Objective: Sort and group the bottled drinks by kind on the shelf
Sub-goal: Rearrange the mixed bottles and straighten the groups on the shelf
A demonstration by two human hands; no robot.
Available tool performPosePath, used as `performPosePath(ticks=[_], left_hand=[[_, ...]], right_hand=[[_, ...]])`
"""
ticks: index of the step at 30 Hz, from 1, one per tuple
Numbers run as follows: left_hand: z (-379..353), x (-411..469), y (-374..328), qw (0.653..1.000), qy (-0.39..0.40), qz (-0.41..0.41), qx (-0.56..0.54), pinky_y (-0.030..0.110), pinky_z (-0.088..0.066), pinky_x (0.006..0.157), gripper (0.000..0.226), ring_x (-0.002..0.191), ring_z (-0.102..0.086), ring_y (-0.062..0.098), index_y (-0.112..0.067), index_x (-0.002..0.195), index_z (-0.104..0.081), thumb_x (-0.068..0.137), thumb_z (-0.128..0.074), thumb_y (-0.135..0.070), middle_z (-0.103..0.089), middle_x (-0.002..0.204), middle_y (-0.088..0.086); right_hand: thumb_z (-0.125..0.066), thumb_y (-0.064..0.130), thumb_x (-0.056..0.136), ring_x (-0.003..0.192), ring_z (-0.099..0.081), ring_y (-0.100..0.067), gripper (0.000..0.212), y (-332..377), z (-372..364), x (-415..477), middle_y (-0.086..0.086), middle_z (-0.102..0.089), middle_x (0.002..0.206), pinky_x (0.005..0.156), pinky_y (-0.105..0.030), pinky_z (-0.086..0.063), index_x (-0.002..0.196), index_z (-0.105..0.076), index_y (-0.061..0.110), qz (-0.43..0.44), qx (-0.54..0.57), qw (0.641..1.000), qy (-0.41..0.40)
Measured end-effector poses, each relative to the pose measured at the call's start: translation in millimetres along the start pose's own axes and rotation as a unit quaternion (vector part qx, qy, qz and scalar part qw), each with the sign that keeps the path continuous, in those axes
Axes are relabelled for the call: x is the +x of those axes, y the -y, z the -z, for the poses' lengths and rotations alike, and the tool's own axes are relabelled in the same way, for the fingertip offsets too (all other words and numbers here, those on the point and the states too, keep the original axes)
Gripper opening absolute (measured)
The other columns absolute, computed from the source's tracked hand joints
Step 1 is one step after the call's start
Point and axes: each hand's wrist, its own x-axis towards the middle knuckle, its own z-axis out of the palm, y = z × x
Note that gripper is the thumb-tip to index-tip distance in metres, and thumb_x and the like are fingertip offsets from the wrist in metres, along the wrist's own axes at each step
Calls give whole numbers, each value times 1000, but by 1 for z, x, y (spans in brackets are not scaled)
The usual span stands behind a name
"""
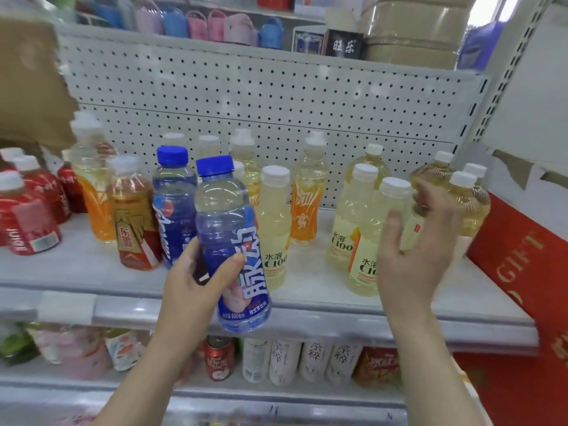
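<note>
My left hand (196, 281) grips a blue-capped, blue-labelled bottle (230, 241), held tilted in front of the white shelf (307, 281). A second blue bottle (173, 204) stands on the shelf just behind it. My right hand (415, 241) hovers open, fingers spread, right beside a pale yellow C100 bottle (372, 241); I cannot tell if it touches. More C100 bottles (275, 226) (350, 216) stand near. Orange-labelled bottles (309, 198) (92, 186), a gold-and-red bottle (130, 216) and red bottles (24, 216) fill the left.
Amber bottles (467, 198) stand at the shelf's right end by a red gift box (516, 272). A cardboard box (27, 81) juts out at upper left. The pegboard (261, 96) backs the shelf. Cans and white bottles (285, 361) sit on the lower shelf.
</note>
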Motion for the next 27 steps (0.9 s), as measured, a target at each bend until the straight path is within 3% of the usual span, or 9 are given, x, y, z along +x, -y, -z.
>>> performPosePath(ticks=[3,6,9,12,15,19,22,25,27], left_hand=[[4,2,-1,1000,1,-2,-4,23,-59,74,55,96,-72,12,-29,111,-66,61,-73,-51,-76,105,-7],[11,1,-2,1000,1,-2,-4,21,-57,73,55,94,-72,11,-29,109,-67,59,-74,-51,-76,103,-6],[18,0,-3,1000,7,0,-6,20,-58,71,58,93,-72,11,-31,110,-67,56,-74,-53,-77,102,-7],[20,-1,-4,1000,7,9,-23,16,-56,67,63,92,-73,10,-28,112,-66,56,-79,-52,-77,101,-8],[19,-2,-5,999,13,23,-38,17,-56,63,63,89,-73,9,-28,111,-65,56,-85,-49,-77,98,-8],[18,0,-3,999,11,26,-38,19,-57,64,54,89,-73,10,-33,106,-66,55,-79,-46,-77,97,-8],[15,-2,-2,998,15,29,-61,22,-58,67,53,92,-74,14,-34,104,-69,54,-77,-50,-77,100,-4],[17,-8,2,992,12,59,-115,31,-60,71,70,96,-74,24,-30,108,-70,47,-89,-57,-76,106,5],[24,-15,5,987,6,80,-142,31,-60,68,74,92,-74,26,-28,106,-72,42,-92,-60,-76,105,8]], right_hand=[[-62,21,99,142,-38,-19,65,34,-58,7,-4,-40,154,118,-41,-35,154,-30,14,-52,52,974,212],[-62,27,99,152,-19,-19,85,38,-110,29,-5,-21,165,124,-36,-21,162,-6,15,-141,41,947,285],[-65,28,97,146,-31,-27,89,31,-143,52,-12,-29,158,114,-36,-31,161,-4,14,-242,39,921,303],[-66,34,96,135,-45,-33,79,25,-154,58,-17,-38,150,100,-36,-38,157,-19,12,-298,16,898,324],[-69,37,94,132,-47,-32,75,22,-147,56,-14,-42,147,96,-36,-40,151,-29,12,-275,26,906,320],[-70,44,90,122,-50,-17,72,31,-114,58,3,-49,135,96,-31,-39,148,-34,19,-215,64,936,270],[-69,55,86,125,-55,-21,79,39,-85,61,2,-55,139,103,-40,-46,150,-31,29,-171,56,954,240],[-68,71,74,130,-54,-17,86,50,-56,50,9,-56,140,106,-48,-47,147,-37,39,-161,57,959,225],[-72,71,71,129,-54,-13,87,60,-39,35,11,-56,139,107,-47,-47,147,-41,42,-164,67,957,228]])
